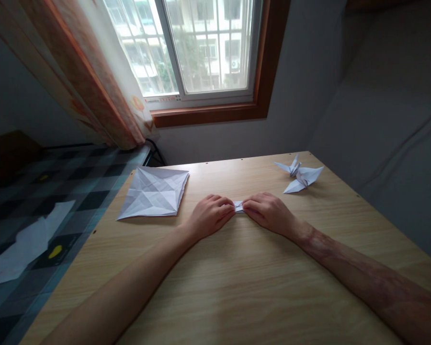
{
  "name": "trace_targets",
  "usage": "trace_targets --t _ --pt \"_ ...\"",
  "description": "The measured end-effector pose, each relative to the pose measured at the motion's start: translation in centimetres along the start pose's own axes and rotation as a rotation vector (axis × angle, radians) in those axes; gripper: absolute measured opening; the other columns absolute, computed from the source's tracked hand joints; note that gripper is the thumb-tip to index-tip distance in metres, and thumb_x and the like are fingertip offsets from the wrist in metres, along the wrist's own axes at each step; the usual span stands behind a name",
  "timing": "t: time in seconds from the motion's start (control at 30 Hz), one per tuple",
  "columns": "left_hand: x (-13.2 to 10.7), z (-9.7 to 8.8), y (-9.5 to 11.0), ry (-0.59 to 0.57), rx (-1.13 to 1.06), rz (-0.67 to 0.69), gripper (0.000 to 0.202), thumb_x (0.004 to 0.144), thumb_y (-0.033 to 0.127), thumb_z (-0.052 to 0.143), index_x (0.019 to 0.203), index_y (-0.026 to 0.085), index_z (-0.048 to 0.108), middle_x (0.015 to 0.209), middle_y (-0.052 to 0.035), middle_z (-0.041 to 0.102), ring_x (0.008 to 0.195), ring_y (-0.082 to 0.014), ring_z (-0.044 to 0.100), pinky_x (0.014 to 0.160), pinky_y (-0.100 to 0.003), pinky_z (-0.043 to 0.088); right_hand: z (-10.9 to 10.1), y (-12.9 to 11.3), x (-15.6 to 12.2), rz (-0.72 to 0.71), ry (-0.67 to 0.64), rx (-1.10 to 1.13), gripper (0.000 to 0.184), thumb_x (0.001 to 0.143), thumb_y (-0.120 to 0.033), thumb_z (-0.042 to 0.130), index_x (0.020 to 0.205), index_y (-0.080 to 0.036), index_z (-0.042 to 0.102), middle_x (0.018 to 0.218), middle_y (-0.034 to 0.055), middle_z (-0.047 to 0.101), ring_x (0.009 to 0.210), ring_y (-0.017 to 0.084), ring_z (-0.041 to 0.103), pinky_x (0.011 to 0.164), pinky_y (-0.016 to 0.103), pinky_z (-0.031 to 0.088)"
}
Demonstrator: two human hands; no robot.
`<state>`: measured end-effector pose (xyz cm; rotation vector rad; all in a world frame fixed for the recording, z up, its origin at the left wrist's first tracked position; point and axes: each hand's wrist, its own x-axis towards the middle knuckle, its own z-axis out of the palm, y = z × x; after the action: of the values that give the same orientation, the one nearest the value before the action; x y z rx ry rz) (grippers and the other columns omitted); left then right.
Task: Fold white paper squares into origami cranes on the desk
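A small folded piece of white paper [239,206] lies on the wooden table [237,278], mostly hidden between my hands. My left hand [211,214] has its fingers curled and pinches the paper's left end. My right hand [267,211] is closed on its right end, fingertips meeting those of the left. Both forearms rest over the tabletop.
A creased, unfolded white square sheet [154,191] lies left of my hands. Two folded paper cranes [300,175] sit at the table's far right. A bed with a checked cover [57,201] and loose white paper [25,244] borders the left edge. A window [197,48] and curtain lie beyond.
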<state>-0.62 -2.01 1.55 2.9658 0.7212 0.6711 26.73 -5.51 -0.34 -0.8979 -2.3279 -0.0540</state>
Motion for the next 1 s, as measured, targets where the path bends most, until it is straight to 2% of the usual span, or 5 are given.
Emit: trace_targets --t 0.2,0.27,0.43,0.7,1.0 --pt "0.5 0.4 0.7 0.053 -0.049 -0.137 0.022 0.108 0.040 0.065 0.099 0.024 0.078 0.109 -0.0055 0.082 0.097 -0.0225 0.074 0.095 -0.041 0.053 0.2 0.0 0.1 0.028 -0.015 0.093 0.012 0.111 -0.021 0.061 0.103 -0.025 0.070 0.113 0.0077 0.083 0.101 0.025 0.075 0.092 0.040 0.056" --pt "0.6 0.7 0.7 0.064 -0.055 -0.152 0.022 0.108 0.040 0.065 0.099 0.024 0.078 0.112 -0.0057 0.082 0.101 -0.0236 0.074 0.097 -0.042 0.054 0.3 0.0 0.1 0.038 -0.008 0.117 0.013 0.111 -0.022 0.060 0.104 -0.025 0.070 0.113 0.0077 0.083 0.101 0.025 0.075 0.092 0.040 0.056" --pt "0.5 1.1 0.5 0.046 -0.081 -0.146 0.021 0.112 0.034 0.057 0.111 0.024 0.076 0.129 -0.0057 0.081 0.114 -0.0246 0.074 0.104 -0.044 0.053 0.4 0.0 0.0 0.087 0.034 0.130 0.014 0.113 -0.025 0.058 0.106 -0.025 0.071 0.113 0.0069 0.082 0.101 0.024 0.075 0.092 0.040 0.055" --pt "0.5 0.8 0.6 0.019 -0.017 -0.111 0.025 0.114 0.037 0.051 0.109 0.022 0.071 0.109 -0.0077 0.081 0.097 -0.0238 0.073 0.091 -0.040 0.052 0.4 0.3 -0.1 0.103 0.072 0.063 0.013 0.111 -0.024 0.061 0.105 -0.026 0.072 0.106 0.0071 0.081 0.100 0.027 0.069 0.093 0.044 0.054" --pt "0.5 1.0 0.3 0.021 -0.109 -0.060 0.023 0.113 0.035 0.055 0.115 0.022 0.074 0.111 -0.0084 0.078 0.101 -0.0231 0.072 0.096 -0.040 0.053 0.5 0.3 -0.1 0.088 0.078 0.024 0.008 0.109 -0.028 0.066 0.106 -0.025 0.074 0.099 0.0061 0.079 0.097 0.027 0.067 0.090 0.043 0.052"
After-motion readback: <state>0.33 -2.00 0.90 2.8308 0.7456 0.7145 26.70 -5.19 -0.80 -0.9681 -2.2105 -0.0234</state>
